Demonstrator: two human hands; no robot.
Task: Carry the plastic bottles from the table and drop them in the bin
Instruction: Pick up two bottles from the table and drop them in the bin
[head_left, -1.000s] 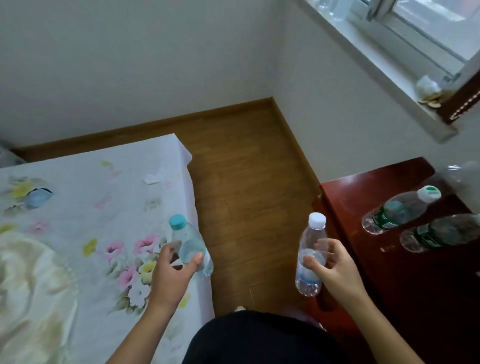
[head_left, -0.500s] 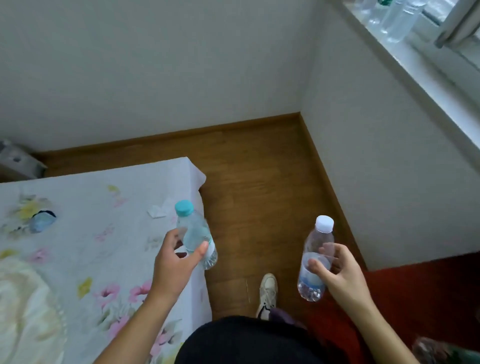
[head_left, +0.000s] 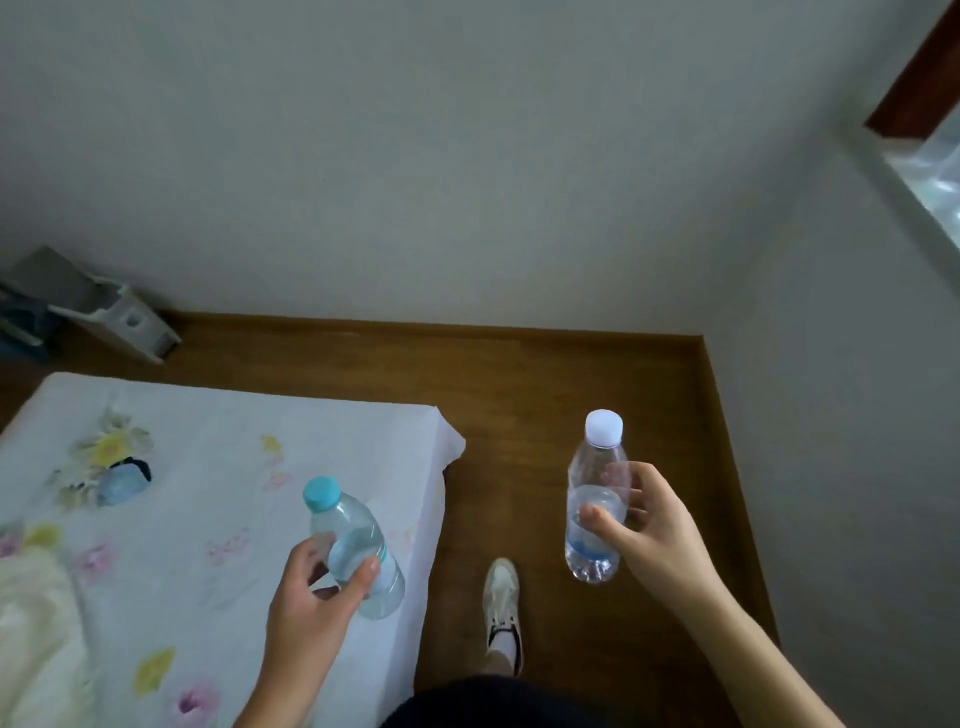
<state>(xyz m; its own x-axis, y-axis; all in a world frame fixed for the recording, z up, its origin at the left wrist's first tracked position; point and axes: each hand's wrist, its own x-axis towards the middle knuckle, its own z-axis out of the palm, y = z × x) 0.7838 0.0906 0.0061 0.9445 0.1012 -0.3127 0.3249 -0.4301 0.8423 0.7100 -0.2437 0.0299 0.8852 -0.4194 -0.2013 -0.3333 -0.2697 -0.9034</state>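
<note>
carrying one bottle per hand: left hand (head_left: 306, 597) wrapped round the teal-cap bottle (head_left: 358, 556) over the bed (head_left: 208, 415), right hand (head_left: 654, 525) clamped on the white-cap bottle (head_left: 595, 499) above the floor (head_left: 545, 374). both upright at mid-body, likely for an easy drop; no bin in view.

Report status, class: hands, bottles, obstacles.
Left hand grips teal-capped bottle. Right hand grips white-capped bottle. Bin not visible. Bed left, floor ahead open.

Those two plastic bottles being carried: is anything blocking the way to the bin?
No bin shows in this view. The left hand holds the blue-capped clear bottle, the right hand the white-capped clear bottle. The brown wooden floor ahead looks clear up to the wall.
</note>
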